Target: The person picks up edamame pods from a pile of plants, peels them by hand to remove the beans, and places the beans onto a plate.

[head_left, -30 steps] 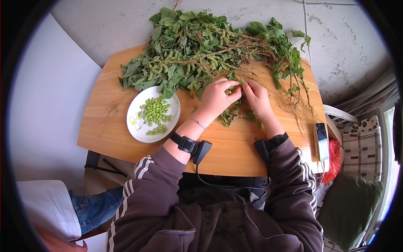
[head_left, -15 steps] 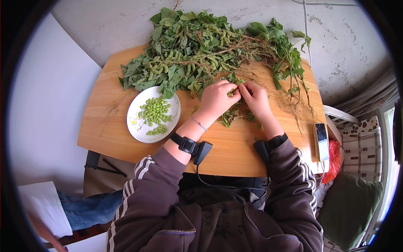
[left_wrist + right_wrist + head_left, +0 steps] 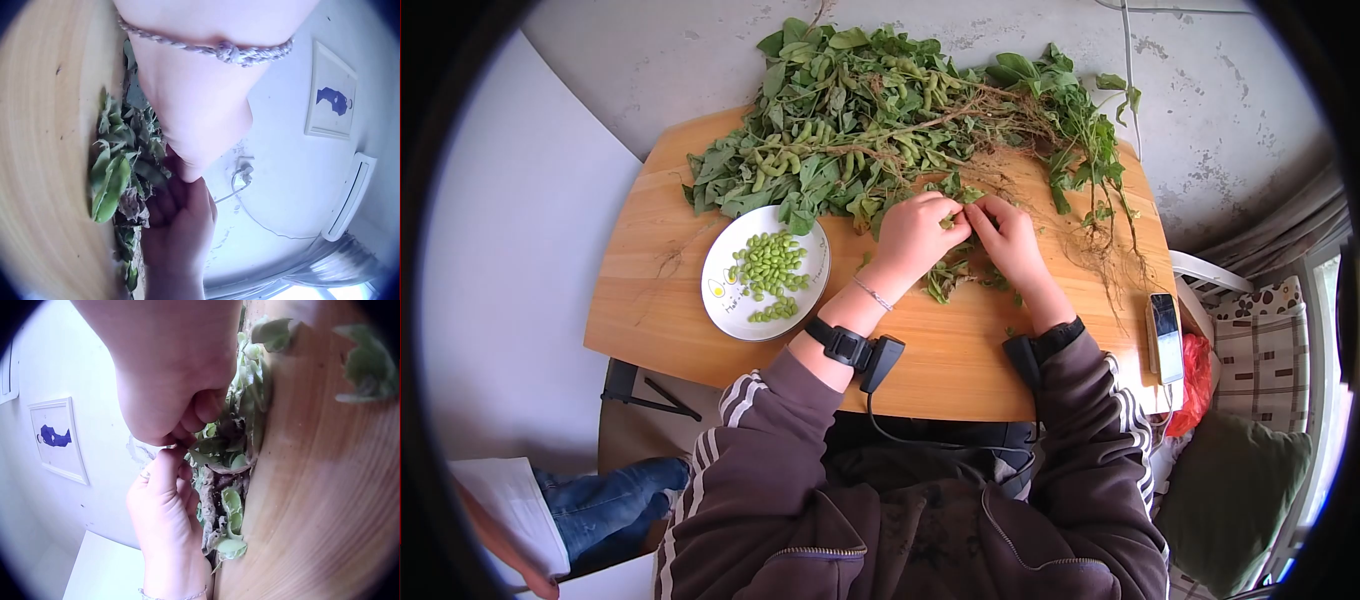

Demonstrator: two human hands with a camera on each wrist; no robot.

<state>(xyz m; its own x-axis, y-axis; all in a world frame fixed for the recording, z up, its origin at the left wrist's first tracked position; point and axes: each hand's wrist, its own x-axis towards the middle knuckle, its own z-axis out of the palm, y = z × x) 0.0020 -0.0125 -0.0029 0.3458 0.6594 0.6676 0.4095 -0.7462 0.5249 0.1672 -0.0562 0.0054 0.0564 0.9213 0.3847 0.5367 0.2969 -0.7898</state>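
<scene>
My left hand [image 3: 915, 238] and right hand [image 3: 1008, 243] meet at the fingertips over the table. Thumbs and fingers of both pinch a small edamame pod, mostly hidden by the fingers. Beneath them lies a heap of leaves and pods; split green shells [image 3: 232, 509] show in the right wrist view, and a green pod [image 3: 111, 190] in the left wrist view. To the left, a white plate [image 3: 812, 290] carries many shelled green beans [image 3: 768, 262]. Behind the hands spreads a big pile of bean plants [image 3: 840, 130] with pods, leaves and roots.
The wooden table [image 3: 960, 370] has a phone [image 3: 1166, 335] with a cable at its right edge. A red bag [image 3: 1195, 380] and a dark cushion [image 3: 1245, 500] lie beyond it. Another person's jeans [image 3: 605, 505] show at lower left. A wall stands behind.
Both hands have shifted slightly left, their fingertips still together, and less of the green between them shows. At lower left, the other person's legs and arm have moved. The plate has not moved.
</scene>
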